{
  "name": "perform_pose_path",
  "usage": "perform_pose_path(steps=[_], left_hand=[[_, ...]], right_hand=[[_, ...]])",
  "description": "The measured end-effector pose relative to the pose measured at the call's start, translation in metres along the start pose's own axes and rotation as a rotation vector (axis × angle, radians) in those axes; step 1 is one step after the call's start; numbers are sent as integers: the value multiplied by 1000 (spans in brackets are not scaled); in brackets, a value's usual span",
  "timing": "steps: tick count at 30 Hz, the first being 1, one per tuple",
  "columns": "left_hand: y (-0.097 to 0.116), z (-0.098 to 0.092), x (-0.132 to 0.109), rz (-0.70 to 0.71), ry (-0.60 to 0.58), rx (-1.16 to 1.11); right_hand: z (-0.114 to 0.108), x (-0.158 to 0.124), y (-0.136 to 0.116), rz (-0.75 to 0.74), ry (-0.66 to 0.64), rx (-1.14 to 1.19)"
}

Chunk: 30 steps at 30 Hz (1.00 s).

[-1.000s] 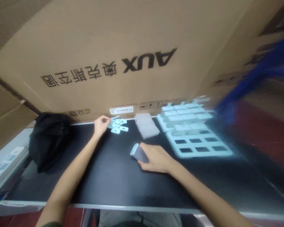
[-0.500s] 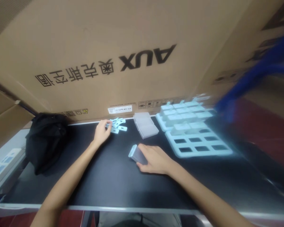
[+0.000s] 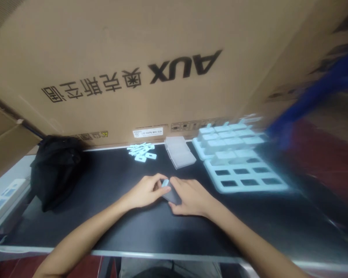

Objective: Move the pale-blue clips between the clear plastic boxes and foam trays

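Note:
My right hand point(image 3: 191, 196) grips a translucent grey, box-shaped container point(image 3: 173, 196) from its right side, thumb below and fingers above. The container lies tilted, its light blue end pointing up and left. At that end my left hand point(image 3: 145, 191) closes thumb and fingers on a small light blue piece point(image 3: 165, 182); the fingers partly hide how it sits against the container. Farther back, several flat light blue tabs with slots point(image 3: 142, 151) lie in a loose pile. Right of them rest frosted translucent boxes point(image 3: 179, 152), side by side.
At the right stands a light blue rack point(image 3: 220, 189) with rectangular openings, some holding containers; another filled tray point(image 3: 195, 144) is behind it. A black bag point(image 3: 56, 170) sits at the left. A large cardboard box point(image 3: 118, 38) walls off the back of the black tabletop point(image 3: 127, 231).
My left hand has left the tab pile and come toward me and right, to the container's light blue end. My right hand still holds the container in nearly the same place.

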<state>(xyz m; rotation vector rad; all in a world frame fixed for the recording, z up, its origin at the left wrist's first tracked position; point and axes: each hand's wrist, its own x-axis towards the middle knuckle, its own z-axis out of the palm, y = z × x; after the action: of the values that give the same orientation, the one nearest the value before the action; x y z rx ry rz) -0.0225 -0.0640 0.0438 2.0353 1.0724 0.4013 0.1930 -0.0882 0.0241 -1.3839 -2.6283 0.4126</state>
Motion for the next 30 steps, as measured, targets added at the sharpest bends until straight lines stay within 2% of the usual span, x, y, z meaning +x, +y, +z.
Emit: perform_pose_path(steps=[8, 14, 16, 18, 21, 24, 27, 30], left_hand=[[-5, -4, 3, 22, -19, 65], [-9, -3, 7, 110, -7, 154], [-16, -6, 10, 117, 60, 169], [-27, -13, 14, 66, 188, 173], [-50, -29, 20, -26, 382, 185], [-73, -42, 24, -44, 513, 255], [-87, -47, 26, -94, 579, 325], [-84, -47, 31, -159, 587, 386]], right_hand=[[1, 1, -3, 44, -7, -76], [3, 2, -4, 94, -3, -99], [2, 1, -4, 107, -21, -108], [0, 0, -3, 120, -40, -112], [-3, -2, -2, 123, -50, -98], [-3, -2, -3, 113, -55, -85], [-3, -1, -4, 104, -64, -78], [-3, -1, -4, 99, -75, -71]])
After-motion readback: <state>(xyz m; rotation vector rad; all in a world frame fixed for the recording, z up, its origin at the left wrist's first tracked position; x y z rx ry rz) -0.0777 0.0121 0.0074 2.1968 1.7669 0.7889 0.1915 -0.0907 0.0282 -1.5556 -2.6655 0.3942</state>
